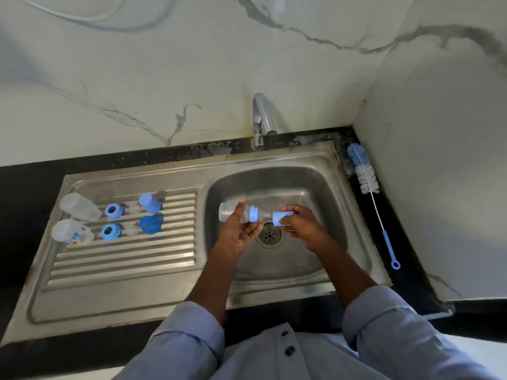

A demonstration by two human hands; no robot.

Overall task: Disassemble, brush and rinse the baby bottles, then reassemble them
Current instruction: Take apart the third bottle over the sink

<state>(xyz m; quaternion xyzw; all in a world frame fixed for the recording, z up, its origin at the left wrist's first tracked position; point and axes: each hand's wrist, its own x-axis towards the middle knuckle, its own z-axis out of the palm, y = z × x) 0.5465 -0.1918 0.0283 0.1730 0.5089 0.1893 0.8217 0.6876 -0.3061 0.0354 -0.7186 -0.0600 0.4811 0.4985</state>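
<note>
Over the sink basin (pixel 310 185) my left hand (pixel 237 229) holds a clear baby bottle (pixel 226 212) lying sideways, with its blue collar (pixel 253 213) and teat pointing right. My right hand (pixel 300 223) grips a light blue cap (pixel 282 217) just off the teat's tip. On the draining board (pixel 123 259) lie two clear bottle bodies (pixel 79 207) (pixel 72 231), two blue collar rings (pixel 113 210) (pixel 110 231), two clear teats (pixel 133 207) (pixel 131 229) and two blue caps (pixel 150 202) (pixel 151 224). A blue and white bottle brush (pixel 366 178) lies on the counter right of the sink.
A chrome tap (pixel 262 119) stands behind the basin, with no water running that I can see. The drain (pixel 270 235) is below my hands. A black counter (pixel 33 171) surrounds the steel sink, and a marble wall closes the right side.
</note>
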